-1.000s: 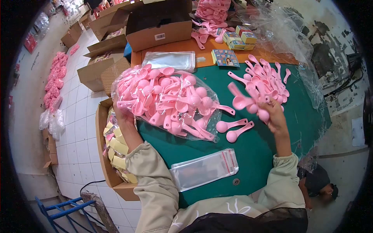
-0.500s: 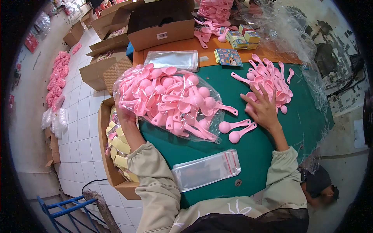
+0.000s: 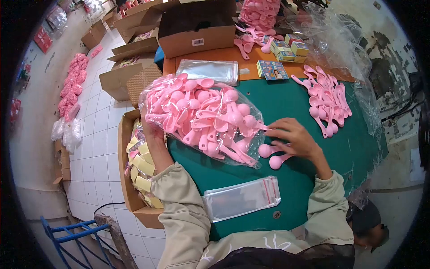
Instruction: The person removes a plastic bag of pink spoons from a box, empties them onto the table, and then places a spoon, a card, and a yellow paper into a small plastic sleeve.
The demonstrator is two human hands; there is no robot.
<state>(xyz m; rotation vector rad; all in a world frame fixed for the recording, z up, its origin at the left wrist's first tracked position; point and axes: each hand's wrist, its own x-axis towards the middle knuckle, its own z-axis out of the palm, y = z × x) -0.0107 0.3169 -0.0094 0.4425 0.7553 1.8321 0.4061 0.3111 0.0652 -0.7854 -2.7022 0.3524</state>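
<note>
A clear plastic bag full of pink measuring spoons (image 3: 201, 112) lies tilted over the green tabletop (image 3: 242, 172), its mouth towards the right. My left hand (image 3: 153, 133) holds the bag at its left side, with the fingers mostly hidden behind the plastic. My right hand (image 3: 296, 138) hovers by the bag's mouth, fingers apart, the fingertips right at the handle of a spoon poking out. Under that hand are two loose spoons (image 3: 275, 162), their handles partly covered. Farther right lies a fanned pile of pink spoons (image 3: 329, 96).
Clear resealable sleeves (image 3: 242, 197) lie near my body, and another stack of sleeves (image 3: 208, 71) behind the bag. Small printed cards (image 3: 273, 70) sit at the back. A carton of packed items (image 3: 143, 168) stands left. A person (image 3: 369, 224) is low at the right.
My right hand has moved from the spoon pile left and down to the bag's mouth. The pile lies more neatly lined up. My left hand stays at the bag.
</note>
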